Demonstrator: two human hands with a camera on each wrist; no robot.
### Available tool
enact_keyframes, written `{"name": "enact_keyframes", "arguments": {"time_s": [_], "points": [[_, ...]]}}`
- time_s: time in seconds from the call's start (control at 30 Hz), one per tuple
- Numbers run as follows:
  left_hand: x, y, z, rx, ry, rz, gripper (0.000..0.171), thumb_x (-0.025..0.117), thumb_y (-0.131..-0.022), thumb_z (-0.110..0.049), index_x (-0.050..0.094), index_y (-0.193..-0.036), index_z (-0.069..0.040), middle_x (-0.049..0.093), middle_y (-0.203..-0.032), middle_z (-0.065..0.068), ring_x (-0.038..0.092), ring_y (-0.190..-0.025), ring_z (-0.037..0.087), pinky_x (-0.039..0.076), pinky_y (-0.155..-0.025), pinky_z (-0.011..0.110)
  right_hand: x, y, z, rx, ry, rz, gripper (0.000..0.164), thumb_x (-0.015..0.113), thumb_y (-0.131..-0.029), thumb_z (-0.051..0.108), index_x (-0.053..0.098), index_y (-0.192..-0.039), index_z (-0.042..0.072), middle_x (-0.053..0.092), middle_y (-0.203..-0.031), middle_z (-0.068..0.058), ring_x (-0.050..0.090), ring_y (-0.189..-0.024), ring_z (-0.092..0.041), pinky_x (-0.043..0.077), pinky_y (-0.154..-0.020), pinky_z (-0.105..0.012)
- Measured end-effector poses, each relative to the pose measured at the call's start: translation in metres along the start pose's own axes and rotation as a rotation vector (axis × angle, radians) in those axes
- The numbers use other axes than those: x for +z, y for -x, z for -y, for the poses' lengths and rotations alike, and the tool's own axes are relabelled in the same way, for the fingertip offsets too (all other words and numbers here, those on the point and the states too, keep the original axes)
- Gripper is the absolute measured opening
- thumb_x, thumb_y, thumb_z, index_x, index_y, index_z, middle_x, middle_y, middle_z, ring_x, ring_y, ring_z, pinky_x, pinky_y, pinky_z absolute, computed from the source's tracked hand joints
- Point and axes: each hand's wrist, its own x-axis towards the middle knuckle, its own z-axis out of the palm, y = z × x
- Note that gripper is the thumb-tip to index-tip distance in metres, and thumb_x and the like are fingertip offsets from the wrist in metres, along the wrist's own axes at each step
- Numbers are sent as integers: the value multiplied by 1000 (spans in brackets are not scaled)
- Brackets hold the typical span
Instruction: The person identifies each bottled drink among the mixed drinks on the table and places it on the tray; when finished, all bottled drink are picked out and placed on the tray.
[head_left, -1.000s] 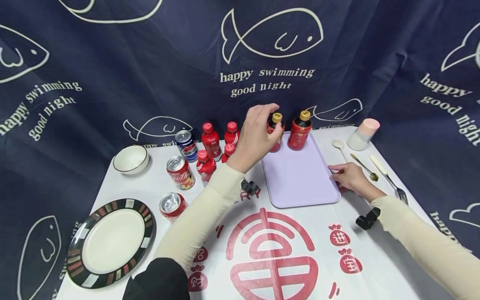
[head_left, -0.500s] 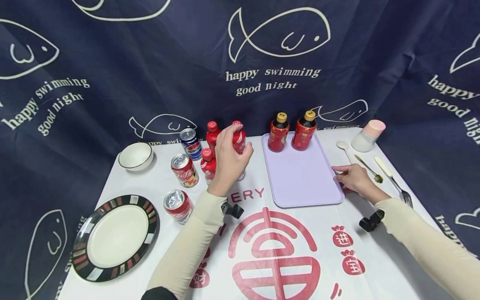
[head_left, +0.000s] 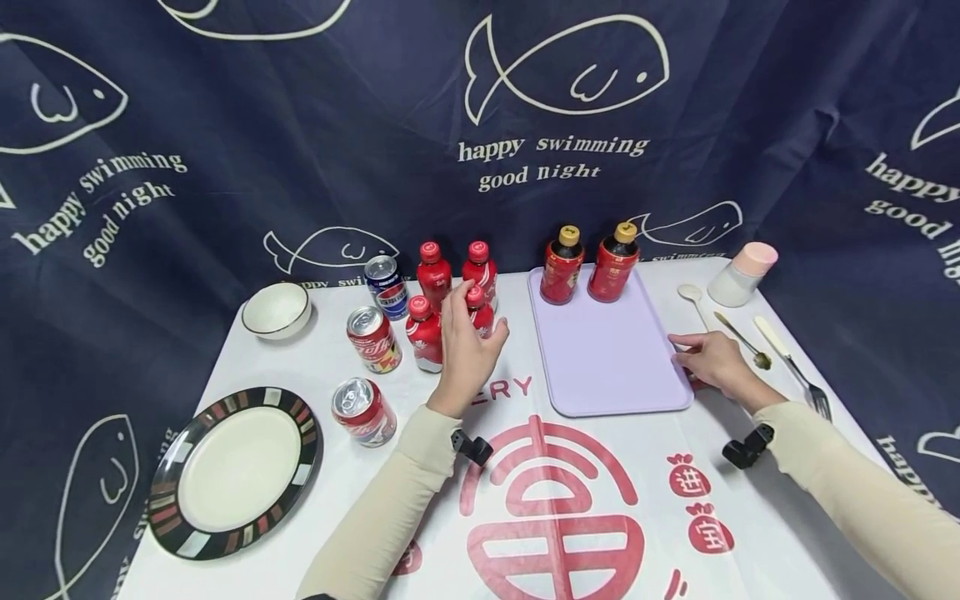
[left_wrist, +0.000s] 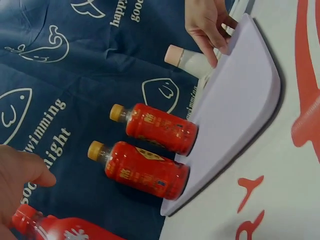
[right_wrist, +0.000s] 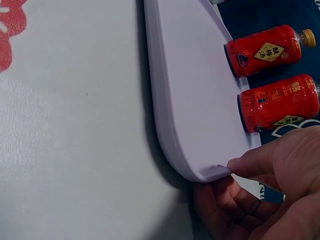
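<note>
My left hand (head_left: 467, 358) is at the front right red-capped bottle (head_left: 480, 315), fingers on its left side and thumb spread out to its right. In the left wrist view, the thumb stands apart from that bottle's red cap (left_wrist: 22, 216). Three similar bottles are grouped about it, including a front left bottle (head_left: 424, 335). On the right, my right hand (head_left: 718, 360) pinches the edge of a lilac tray (head_left: 611, 358), thumb on top and fingers below, as the right wrist view shows. Two dark-drink bottles with gold caps, a left one (head_left: 561, 268) and a right one (head_left: 613, 265), stand at the tray's far end.
Left of the red bottles are a blue can (head_left: 387, 288) and two red cans, one farther back (head_left: 374, 340) and one nearer (head_left: 364, 412). A bowl (head_left: 277, 312) and dark-rimmed plate (head_left: 311, 450) sit farther left. Spoons, a fork (head_left: 819, 402) and a pink-lidded jar (head_left: 742, 275) lie right of the tray.
My left hand has moved left from the gold-capped bottle on the tray to the red-capped bottles, then lowered to the front right one. The right hand stays at the tray edge.
</note>
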Motion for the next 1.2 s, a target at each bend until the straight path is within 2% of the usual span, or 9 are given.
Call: {"name": "enact_keyframes", "arguments": {"time_s": [0.1, 0.2, 0.4, 0.53, 0.7, 0.93, 1.2], "points": [[3, 1, 4, -22, -2, 3, 72, 71, -75, -16, 31, -134, -11, 40, -129, 7, 37, -122, 16, 36, -101, 37, 0, 0, -1, 4, 0, -6, 44, 56, -84, 5, 50, -126, -3, 64, -93, -24, 62, -64, -15, 54, -53, -34], [6, 1, 7, -33, -6, -3, 76, 72, -74, -13, 28, -136, -13, 40, -129, 7, 37, -123, 15, 35, -102, 36, 0, 0, -1, 3, 1, -13, 43, 56, -84, 6, 51, -126, -3, 62, -99, -27, 62, -65, -15, 54, -53, -33], [8, 2, 11, 5, -44, -32, 75, 69, -74, -2, 30, -136, -14, 42, -130, 9, 40, -121, 19, 35, -102, 36, 1, 0, -2, 18, -1, -10, 43, 56, -84, 5, 50, -127, -3, 57, -110, -31, 62, -68, -14, 54, -54, -32], [9, 1, 14, 24, -56, -46, 72, 69, -74, -1, 33, -135, -14, 45, -128, 10, 43, -119, 21, 36, -101, 38, 0, 0, -2, 21, -6, -13, 44, 56, -84, 6, 50, -127, -3, 57, -109, -31, 62, -68, -14, 54, -54, -33], [10, 0, 14, 21, -29, -66, 70, 71, -72, -2, 39, -132, -17, 50, -124, 10, 48, -113, 22, 39, -97, 41, -1, 1, -3, 5, 0, -20, 43, 56, -84, 7, 51, -126, -3, 59, -106, -30, 61, -68, -14, 54, -54, -32], [11, -6, 4, 41, 40, -83, 73, 76, -68, -7, 43, -131, -22, 54, -123, 2, 51, -111, 16, 44, -92, 37, -1, 0, -4, 7, 5, -26, 43, 57, -84, 6, 52, -125, -3, 61, -102, -27, 61, -67, -13, 54, -54, -32], [23, -19, -17, 124, 113, -7, 68, 75, -69, -5, 46, -129, -20, 55, -121, 1, 51, -110, 12, 45, -91, 30, 0, 0, -3, 12, -8, -23, 44, 57, -83, 6, 51, -126, -2, 65, -89, -20, 61, -63, -13, 54, -53, -33]]}}
